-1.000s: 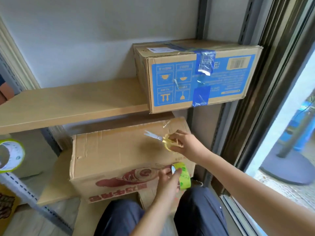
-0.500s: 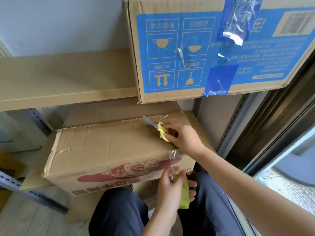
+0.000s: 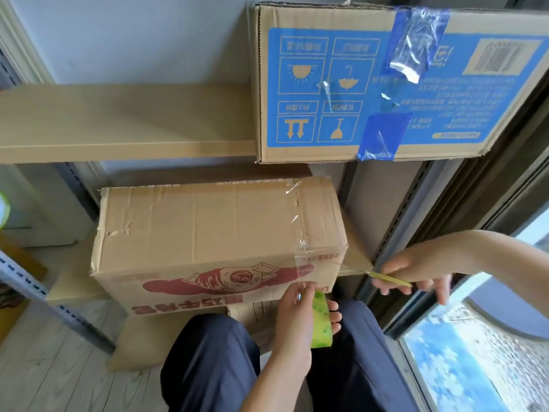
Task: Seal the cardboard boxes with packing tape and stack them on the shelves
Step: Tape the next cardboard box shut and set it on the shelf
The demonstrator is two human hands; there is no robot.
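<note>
The upper shelf [image 3: 124,123] carries a blue-printed box [image 3: 386,84] at its right end, overhanging the front edge and already taped. Below it, the brown box [image 3: 217,233] sits on the lower shelf [image 3: 74,281], also overhanging the front edge. 1 strip of clear tape [image 3: 300,233] runs across the top near the right end and down the front face.

The left hand [image 3: 297,316] grips the tape roll [image 3: 320,322] just below the front face, fingers closed around it, with the strip stretched up to the box. The right hand [image 3: 416,272], off the box's right side, has its fingers closed on yellow scissors [image 3: 383,276], blades aimed left toward the strip.

The cut looks like the step in hand. Keep the strip taut, cut close to the roll, then press the loose end flat against the cardboard.
</note>
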